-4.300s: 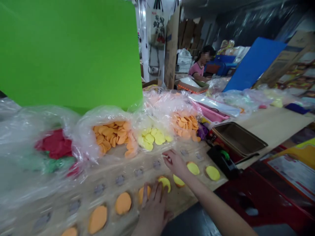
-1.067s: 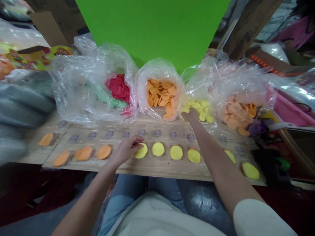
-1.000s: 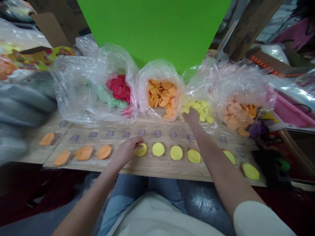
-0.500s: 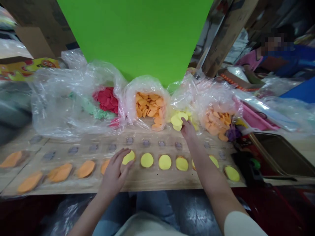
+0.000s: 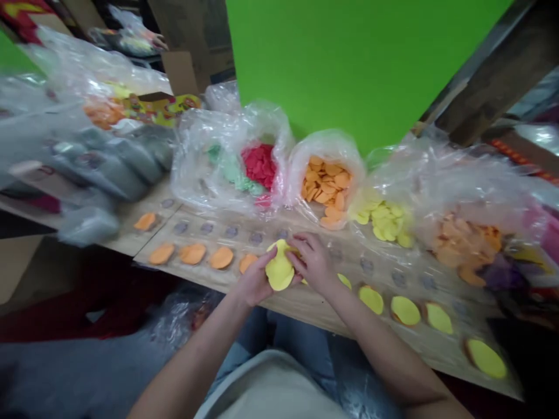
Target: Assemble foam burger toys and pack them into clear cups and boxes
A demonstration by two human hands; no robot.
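My left hand (image 5: 252, 281) and my right hand (image 5: 313, 262) meet over the wooden board (image 5: 305, 299) and pinch a small stack of yellow foam discs (image 5: 279, 269) between their fingers. Under the hands runs a clear blister tray; orange discs (image 5: 192, 254) fill its round pockets to the left, and yellow discs (image 5: 405, 309) fill those to the right. Behind the tray stand open clear bags: one of orange discs (image 5: 326, 181), one of yellow discs (image 5: 384, 217), one of red and green pieces (image 5: 253, 167).
A large green panel (image 5: 362, 58) stands behind the bags. A further bag of orange pieces (image 5: 465, 247) lies at the right. Grey wrapped packs (image 5: 105, 169) and a printed yellow box (image 5: 161, 107) sit at the left. A wooden post (image 5: 493, 81) rises at the upper right.
My right hand has come back from the bag of yellow discs with discs. My left hand has lifted off the tray to meet it. The view has swung left.
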